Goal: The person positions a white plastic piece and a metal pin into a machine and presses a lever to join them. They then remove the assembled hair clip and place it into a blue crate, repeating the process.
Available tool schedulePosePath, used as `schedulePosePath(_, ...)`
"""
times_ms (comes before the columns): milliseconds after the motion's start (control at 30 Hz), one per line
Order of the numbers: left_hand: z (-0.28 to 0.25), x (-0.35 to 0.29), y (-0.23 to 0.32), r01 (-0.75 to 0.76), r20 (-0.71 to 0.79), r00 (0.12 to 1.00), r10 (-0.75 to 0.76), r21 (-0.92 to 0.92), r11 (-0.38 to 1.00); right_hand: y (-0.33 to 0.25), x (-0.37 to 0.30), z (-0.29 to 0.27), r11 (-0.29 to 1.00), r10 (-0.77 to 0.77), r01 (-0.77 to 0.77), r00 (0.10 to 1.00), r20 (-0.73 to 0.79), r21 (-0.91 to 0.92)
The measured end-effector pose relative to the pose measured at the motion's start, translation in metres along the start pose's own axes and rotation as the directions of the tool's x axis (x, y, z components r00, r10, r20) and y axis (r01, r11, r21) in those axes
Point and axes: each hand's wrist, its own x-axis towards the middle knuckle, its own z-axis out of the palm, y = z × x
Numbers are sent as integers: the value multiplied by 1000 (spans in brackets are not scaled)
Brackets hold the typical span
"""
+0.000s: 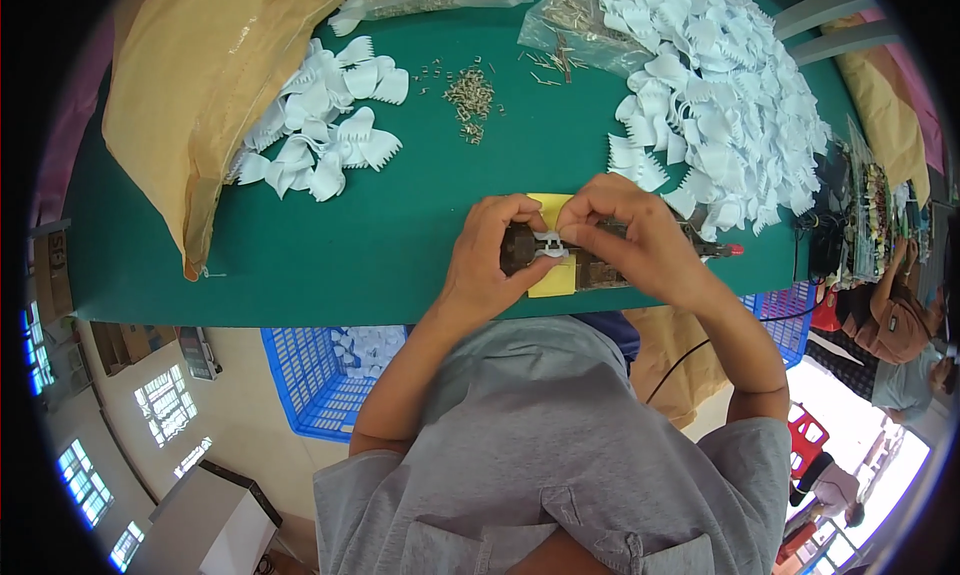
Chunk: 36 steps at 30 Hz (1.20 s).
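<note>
green table, white piece, fixture lying sideways

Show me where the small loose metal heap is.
In the head view, the metal heap sits upper centre on the green table, just right of the smaller white pile.

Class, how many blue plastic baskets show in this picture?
2: one blue basket at lower left, holding white pieces, and a second basket at right, partly hidden. Others may be hidden under the table.
</note>
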Motion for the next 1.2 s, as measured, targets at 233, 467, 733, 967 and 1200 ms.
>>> schedulePosePath(233,0,-2,-2,17,22,1000,-17,-7,1000,3,-8,13,988,-37,35,999,-13,-149)
schedulePosePath(467,1,-5,-1,30,9,1000,-30,-22,999,2,-12,23,968,-121,102,990,-72,-230)
schedulePosePath(733,2,-3,0,54,4,999,-54,-40,998,8,-15,35,994,-57,30,966,-251,-110)
schedulePosePath(967,3,-3,3,116,9,993,-115,-106,988,0,9,6,942,286,-298,954,91,157)
schedulePosePath(1200,-1,10,10,51,-13,999,-52,-36,998,7,12,4,929,292,-318,944,152,192)
